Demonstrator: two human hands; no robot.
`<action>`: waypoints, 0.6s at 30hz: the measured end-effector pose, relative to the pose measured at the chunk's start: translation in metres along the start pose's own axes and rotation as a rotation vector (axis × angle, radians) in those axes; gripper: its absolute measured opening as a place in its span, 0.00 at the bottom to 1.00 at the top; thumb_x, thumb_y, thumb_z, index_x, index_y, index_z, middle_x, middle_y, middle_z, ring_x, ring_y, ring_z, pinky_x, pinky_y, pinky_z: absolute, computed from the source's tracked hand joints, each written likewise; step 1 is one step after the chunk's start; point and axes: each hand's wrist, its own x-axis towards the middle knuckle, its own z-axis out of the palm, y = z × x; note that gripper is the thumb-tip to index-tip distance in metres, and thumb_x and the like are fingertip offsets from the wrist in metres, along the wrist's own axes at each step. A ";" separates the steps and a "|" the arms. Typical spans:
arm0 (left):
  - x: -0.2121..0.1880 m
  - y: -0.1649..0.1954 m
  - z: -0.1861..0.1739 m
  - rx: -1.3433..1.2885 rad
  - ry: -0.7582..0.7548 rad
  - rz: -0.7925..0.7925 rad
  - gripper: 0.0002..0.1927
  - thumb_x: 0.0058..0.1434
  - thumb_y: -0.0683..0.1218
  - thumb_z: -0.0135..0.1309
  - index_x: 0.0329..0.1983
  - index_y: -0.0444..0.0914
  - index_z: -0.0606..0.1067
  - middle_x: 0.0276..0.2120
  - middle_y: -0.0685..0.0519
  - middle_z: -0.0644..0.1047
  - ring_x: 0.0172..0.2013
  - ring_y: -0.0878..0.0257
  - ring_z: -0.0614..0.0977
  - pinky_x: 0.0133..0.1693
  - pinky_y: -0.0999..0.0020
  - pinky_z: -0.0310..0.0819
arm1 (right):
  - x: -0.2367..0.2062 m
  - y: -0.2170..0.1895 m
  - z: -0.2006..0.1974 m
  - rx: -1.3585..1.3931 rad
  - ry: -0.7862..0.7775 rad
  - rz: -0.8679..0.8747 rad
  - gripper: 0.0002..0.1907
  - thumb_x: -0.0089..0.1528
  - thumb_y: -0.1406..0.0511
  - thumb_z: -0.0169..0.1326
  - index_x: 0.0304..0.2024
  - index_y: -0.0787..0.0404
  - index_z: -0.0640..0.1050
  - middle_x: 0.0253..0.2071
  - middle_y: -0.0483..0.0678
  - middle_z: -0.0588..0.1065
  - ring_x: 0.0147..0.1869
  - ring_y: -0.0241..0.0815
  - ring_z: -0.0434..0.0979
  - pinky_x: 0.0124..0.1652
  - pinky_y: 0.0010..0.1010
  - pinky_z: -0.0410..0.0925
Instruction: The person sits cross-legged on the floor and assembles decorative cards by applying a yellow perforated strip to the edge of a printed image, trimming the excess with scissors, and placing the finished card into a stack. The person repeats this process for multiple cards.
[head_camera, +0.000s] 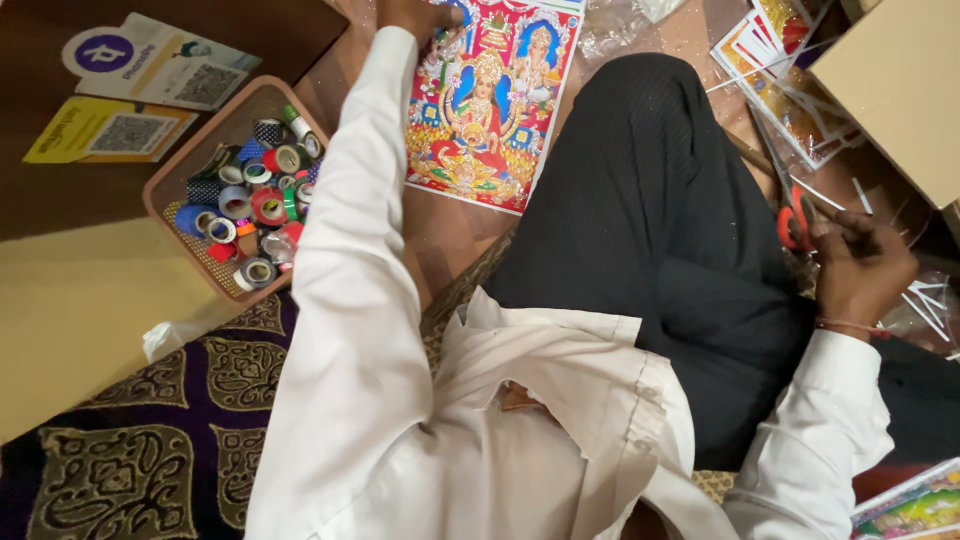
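At nine o'clock a tray (172, 165) holds tape rolls (252, 200). At twelve the left hand (412, 14) pinches the top edge of a print (488, 110) flat on the floor: thin, light, easily creased, best held by an edge. At three the right hand (860, 262) is closed on red scissors (795, 222).

Worn on me, itemised: one white long-sleeved shirt, loose and creased, hem split at the front into two open flaps. Sleeve on my left arm (345, 300) runs full length to the wrist. Sleeve on my right arm (835, 400) ends in a plain cuff. One thin reddish thread band (850, 325) circles the right wrist. One pair of black trousers (660, 230), finely ribbed, dusted with small glitter specks.
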 end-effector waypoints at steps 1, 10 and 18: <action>0.000 0.001 0.002 0.049 0.097 0.075 0.20 0.41 0.47 0.76 0.32 0.33 0.81 0.31 0.45 0.85 0.26 0.55 0.87 0.31 0.63 0.81 | 0.000 0.001 0.000 0.049 0.001 -0.003 0.10 0.65 0.76 0.65 0.48 0.74 0.81 0.42 0.51 0.80 0.48 0.36 0.80 0.51 0.26 0.73; -0.004 0.003 0.005 -0.064 0.346 0.421 0.12 0.47 0.41 0.69 0.30 0.29 0.80 0.30 0.42 0.85 0.29 0.54 0.87 0.34 0.60 0.79 | 0.000 -0.001 0.001 0.058 0.045 0.004 0.10 0.65 0.74 0.65 0.48 0.72 0.81 0.44 0.50 0.80 0.47 0.36 0.80 0.50 0.26 0.72; -0.029 0.038 -0.002 -0.329 0.401 0.733 0.06 0.61 0.40 0.57 0.35 0.29 0.79 0.29 0.42 0.84 0.29 0.51 0.87 0.34 0.59 0.79 | -0.001 -0.025 0.002 0.089 0.077 -0.039 0.11 0.67 0.74 0.65 0.51 0.71 0.81 0.46 0.52 0.81 0.50 0.39 0.81 0.53 0.28 0.73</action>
